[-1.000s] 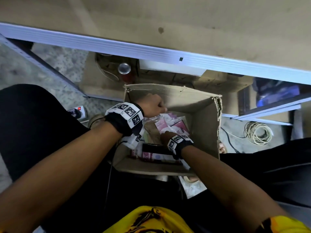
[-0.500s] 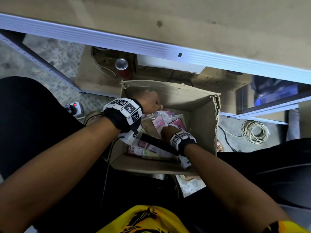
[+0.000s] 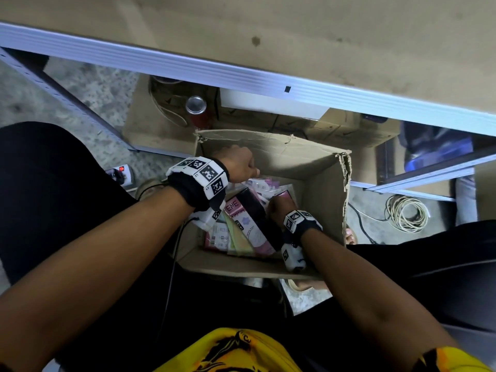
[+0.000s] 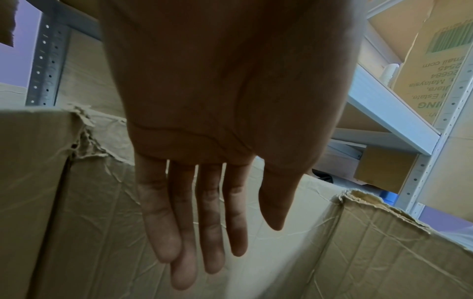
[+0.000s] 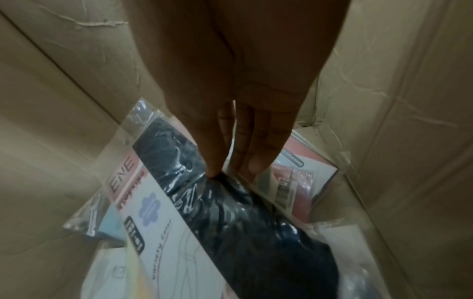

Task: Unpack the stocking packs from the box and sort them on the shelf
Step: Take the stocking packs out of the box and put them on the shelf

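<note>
The right hand's (image 5: 230,85) fingertips (image 5: 252,165) and thumb pinch the edge of a black stocking pack (image 5: 230,212), which lies tilted on other packs (image 3: 241,237) at the bottom of the cardboard box (image 3: 322,189); a pink pack (image 5: 304,182) sits just beyond those fingertips. The left hand (image 4: 225,101) hangs inside the box with fingers (image 4: 158,232) straight, close together and holding nothing, near the far wall. The shelf's (image 3: 241,73) metal edge runs above the box.

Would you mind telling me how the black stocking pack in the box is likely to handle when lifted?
The black stocking pack looks light. Its glossy, crinkled plastic wrap may slip. The soft fabric side probably flops, while the printed card stiffens it somewhat. The right hand pinches it inside the cardboard box.
</note>
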`<state>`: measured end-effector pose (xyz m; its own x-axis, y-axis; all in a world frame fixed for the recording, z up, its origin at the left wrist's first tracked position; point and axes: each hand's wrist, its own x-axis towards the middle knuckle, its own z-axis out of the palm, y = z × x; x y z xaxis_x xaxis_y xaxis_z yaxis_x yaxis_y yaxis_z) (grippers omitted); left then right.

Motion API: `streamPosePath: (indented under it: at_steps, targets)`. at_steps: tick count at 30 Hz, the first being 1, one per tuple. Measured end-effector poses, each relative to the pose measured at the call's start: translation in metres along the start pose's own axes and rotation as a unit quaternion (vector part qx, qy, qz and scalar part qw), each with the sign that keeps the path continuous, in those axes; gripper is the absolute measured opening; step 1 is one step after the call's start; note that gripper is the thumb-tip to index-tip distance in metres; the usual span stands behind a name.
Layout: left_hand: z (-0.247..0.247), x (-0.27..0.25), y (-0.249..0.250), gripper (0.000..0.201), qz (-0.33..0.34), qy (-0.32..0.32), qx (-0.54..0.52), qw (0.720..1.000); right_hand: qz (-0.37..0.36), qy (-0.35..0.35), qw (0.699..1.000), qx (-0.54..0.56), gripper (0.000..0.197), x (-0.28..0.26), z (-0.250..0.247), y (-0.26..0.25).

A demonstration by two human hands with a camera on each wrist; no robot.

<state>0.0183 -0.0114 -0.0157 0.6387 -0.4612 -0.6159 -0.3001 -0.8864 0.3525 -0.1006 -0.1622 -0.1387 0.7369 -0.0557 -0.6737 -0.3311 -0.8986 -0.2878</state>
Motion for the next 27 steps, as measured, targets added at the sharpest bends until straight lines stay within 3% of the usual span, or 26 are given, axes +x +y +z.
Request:
streamPosePath:
  at_steps: [4, 7, 9, 12, 16, 18, 22, 24, 27]
  targets:
    - [0.0, 0.0, -0.002, 0.03, -0.001, 0.006, -0.005, 1.0, -0.015, -0.009, 1.0, 0.004, 0.015, -0.005, -0.004, -0.005]
    - [0.002, 0.001, -0.005, 0.031, -0.004, 0.002, -0.009, 1.0, -0.021, -0.031, 0.999, -0.005, 0.036, -0.006, -0.012, -0.007]
    - [0.004, 0.001, -0.007, 0.031, -0.007, -0.006, -0.017, 1.0, -0.006, -0.038, 0.999, -0.032, 0.024, -0.008, -0.027, -0.01]
    - [0.014, 0.0, -0.006, 0.03, -0.009, -0.021, -0.011, 1.0, -0.002, 0.011, 0.999, -0.049, 0.02, -0.014, -0.061, -0.013]
    - [0.042, 0.001, 0.004, 0.031, 0.002, -0.044, 0.073, 0.996, 0.001, 0.086, 0.995, -0.044, 0.016, -0.031, -0.108, -0.011]
    - [0.065, 0.003, 0.009, 0.035, 0.034, -0.069, 0.118, 0.99, -0.008, 0.104, 0.993, -0.051, 0.014, -0.041, -0.127, -0.015]
    - [0.112, 0.016, 0.016, 0.025, 0.07, -0.138, 0.185, 0.97, -0.049, 0.129, 0.988, -0.075, 0.015, -0.056, -0.144, -0.021]
    - [0.132, 0.029, 0.015, 0.036, 0.085, -0.142, 0.221, 0.961, -0.061, 0.158, 0.982, -0.083, 0.013, -0.061, -0.146, -0.02]
    - [0.148, 0.047, 0.014, 0.037, 0.134, -0.097, 0.309, 0.937, -0.062, 0.198, 0.975, -0.082, 0.015, -0.06, -0.154, -0.021]
